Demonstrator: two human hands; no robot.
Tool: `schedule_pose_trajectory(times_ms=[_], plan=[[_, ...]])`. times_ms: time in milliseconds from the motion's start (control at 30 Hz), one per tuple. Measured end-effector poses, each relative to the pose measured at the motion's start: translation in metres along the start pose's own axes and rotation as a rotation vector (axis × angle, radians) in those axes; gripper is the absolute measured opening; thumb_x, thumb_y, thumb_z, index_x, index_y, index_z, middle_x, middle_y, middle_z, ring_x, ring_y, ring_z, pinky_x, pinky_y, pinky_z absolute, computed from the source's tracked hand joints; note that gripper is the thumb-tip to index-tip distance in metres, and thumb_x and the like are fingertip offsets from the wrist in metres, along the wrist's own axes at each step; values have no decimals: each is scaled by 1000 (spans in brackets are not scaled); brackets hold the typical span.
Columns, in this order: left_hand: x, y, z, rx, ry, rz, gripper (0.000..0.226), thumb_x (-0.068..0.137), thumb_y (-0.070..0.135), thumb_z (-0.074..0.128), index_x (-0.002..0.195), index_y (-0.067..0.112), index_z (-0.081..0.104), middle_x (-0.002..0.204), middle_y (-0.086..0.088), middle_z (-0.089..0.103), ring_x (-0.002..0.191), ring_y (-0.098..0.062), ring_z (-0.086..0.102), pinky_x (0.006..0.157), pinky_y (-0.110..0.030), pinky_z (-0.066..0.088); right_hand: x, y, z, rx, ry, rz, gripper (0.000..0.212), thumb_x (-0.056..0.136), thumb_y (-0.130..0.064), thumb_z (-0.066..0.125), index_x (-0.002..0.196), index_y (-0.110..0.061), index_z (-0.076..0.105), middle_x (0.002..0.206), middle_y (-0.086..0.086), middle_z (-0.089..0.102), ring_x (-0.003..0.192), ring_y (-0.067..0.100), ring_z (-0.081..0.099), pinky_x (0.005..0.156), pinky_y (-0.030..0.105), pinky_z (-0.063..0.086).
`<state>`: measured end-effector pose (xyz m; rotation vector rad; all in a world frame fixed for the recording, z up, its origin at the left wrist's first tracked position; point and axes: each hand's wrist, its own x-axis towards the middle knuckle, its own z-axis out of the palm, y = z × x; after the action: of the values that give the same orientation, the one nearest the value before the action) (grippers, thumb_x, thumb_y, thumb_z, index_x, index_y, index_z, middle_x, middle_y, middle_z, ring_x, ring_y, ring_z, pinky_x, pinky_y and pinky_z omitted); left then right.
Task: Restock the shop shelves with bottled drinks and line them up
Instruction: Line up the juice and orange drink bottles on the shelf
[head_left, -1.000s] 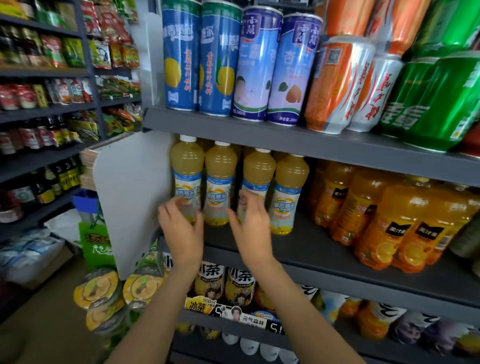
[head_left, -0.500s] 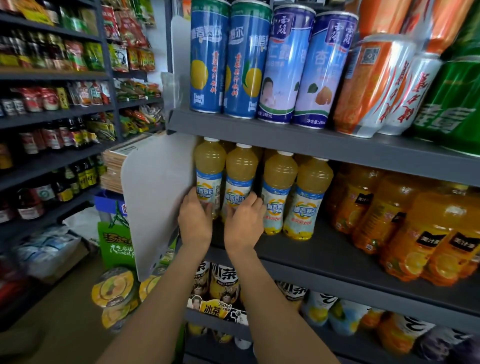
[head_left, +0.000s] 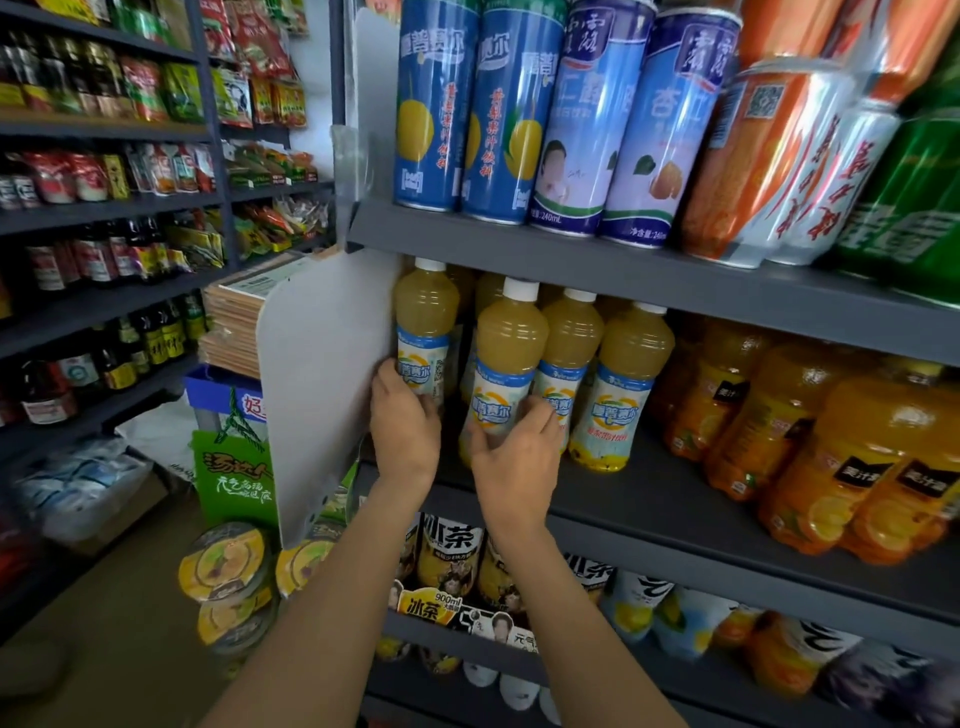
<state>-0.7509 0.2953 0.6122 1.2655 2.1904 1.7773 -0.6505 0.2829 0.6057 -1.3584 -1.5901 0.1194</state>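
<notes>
Fingers (head_left: 540, 418) of the right hand (head_left: 511, 462) wrap the lower body of a pale yellow juice bottle (head_left: 506, 364) that stands forward of its row on the middle shelf (head_left: 701, 499), while the left hand (head_left: 402, 423) closes around the base of the end bottle (head_left: 426, 332), just beside the white side panel (head_left: 322, 384).

From the dark shelving bay down to the caps, the job reads as lining up. Overhead, tall blue cans (head_left: 436, 104) crowd the upper shelf (head_left: 623, 270), leaving only a slim gap above the white caps, so the bottles look better slid than lifted. Two matching bottles (head_left: 623, 384) to the right already stand in a row, and they appear to set the line to follow; beyond them sit the orange juice bottles (head_left: 779, 415).

Done well, the step probably means holding low on each bottle, where both hands now grip, pushing the forward one back until its label sits level with its neighbours, and keeping it upright so it does not knock the one behind. Labels should end up facing out, caps in a straight run.
</notes>
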Motion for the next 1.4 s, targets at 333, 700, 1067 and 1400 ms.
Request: schedule_pose_trajectory(times_ms=[333,700,1067,1400], plan=[[-19,22,36,95,-219,137,49,89,11,57,135,3,41,136,-16,44,127,-29,41,102,-32,35,3,45,-59,88,-164,-16,57,78,-24,73,121,-4,42,118,11,54,108,23,55,82,23,43],[-5,28,54,272,-389,180,48,88,-5,47,135,7,44,149,-14,29,132,-30,37,106,-33,31,8,52,-61,28,-71,27,53,79,-25,70,117,-3,41,117,11,46,110,25,50,76,26,43],[-13,15,3,-56,185,150,45,78,-1,63,121,0,48,125,-20,43,117,-28,44,96,-20,36,2,43,-59,70,-125,-30,50,78,-29,72,112,-4,44,113,11,50,104,26,54,79,33,48],[10,7,2,37,9,21,52,78,8,70,123,0,46,122,-19,53,114,-32,51,93,-39,41,14,-4,-10,-44,-216,38,58,82,-36,67,120,-5,37,126,11,42,118,26,46,83,34,49]])
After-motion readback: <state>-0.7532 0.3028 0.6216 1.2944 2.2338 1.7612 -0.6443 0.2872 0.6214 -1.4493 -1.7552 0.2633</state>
